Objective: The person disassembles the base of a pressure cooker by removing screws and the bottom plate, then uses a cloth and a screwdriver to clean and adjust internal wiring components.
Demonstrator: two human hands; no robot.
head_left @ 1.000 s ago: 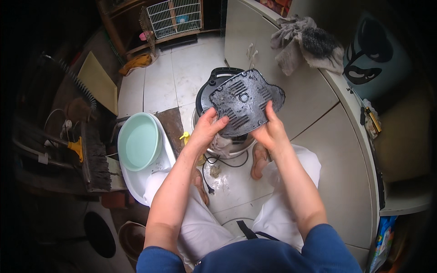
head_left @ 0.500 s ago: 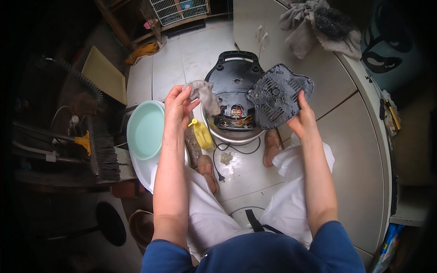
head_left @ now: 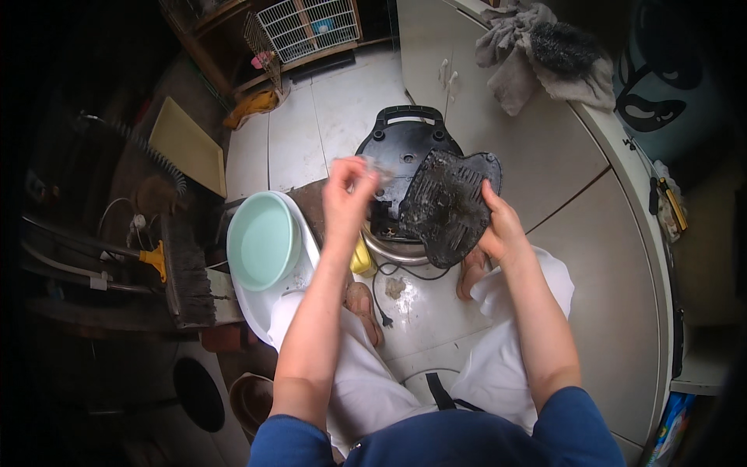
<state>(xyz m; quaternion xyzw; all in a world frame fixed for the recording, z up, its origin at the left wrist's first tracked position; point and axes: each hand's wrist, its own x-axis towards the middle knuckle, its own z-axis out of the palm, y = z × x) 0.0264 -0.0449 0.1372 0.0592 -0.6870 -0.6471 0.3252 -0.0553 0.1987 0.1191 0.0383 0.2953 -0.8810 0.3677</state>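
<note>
My right hand (head_left: 504, 227) grips the right edge of a black vented cover plate (head_left: 450, 201), which looks wet or greasy and is tilted toward me. In my left hand (head_left: 348, 204) a grey rag (head_left: 380, 173) is pinched, smeared by motion, just left of the cover. Behind both lies an upturned black appliance body (head_left: 401, 140) with a handle at its far end. The cover hides most of its opening. The body rests on a round metal pot (head_left: 395, 252). Below my left hand stands a yellow bottle (head_left: 362, 258), partly hidden by my forearm.
A mint-green basin (head_left: 264, 241) sits on a white tub (head_left: 313, 257) to the left, beside a broom (head_left: 187, 272). A power cord with a plug (head_left: 387, 319) lies between my feet. Cabinets (head_left: 591, 257) line the right; dirty cloths (head_left: 506, 66) hang over their top.
My left hand has carried the rag right toward the cover. The cover has come nearer and left, turned so its face looks darker, and now hides the wiring in the appliance.
</note>
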